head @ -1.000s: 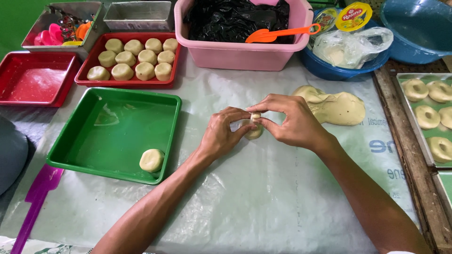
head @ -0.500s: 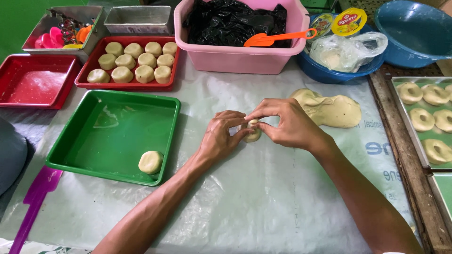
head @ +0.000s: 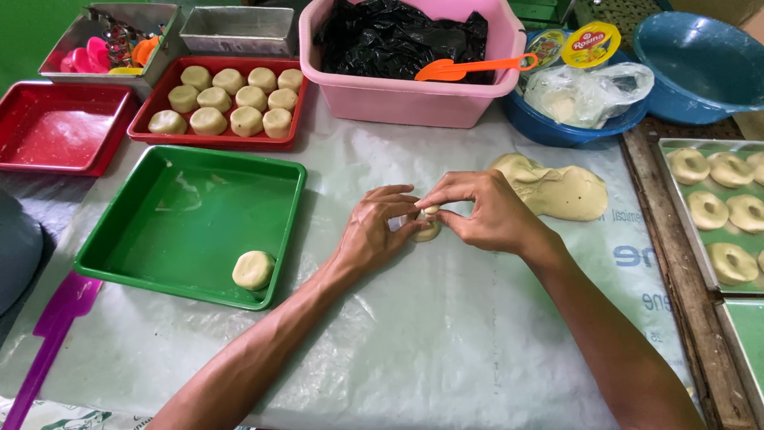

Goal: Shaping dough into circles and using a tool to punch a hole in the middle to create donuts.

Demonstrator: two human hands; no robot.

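Small dough piece [head: 427, 229] resting on the plastic-covered table [head: 446, 350], pinched between the fingertips of the left hand [head: 374, 231] and right hand [head: 485, 211]; fingers of both close together on it. A flattened dough mass [head: 557, 191] lies just beyond the right hand. Upper right: a round yellow-and-red lidded container [head: 587, 44] and a clear plastic bag [head: 589, 91] sit in a blue bowl [head: 557, 131], beside a pink tub [head: 398, 95] lined with black plastic.
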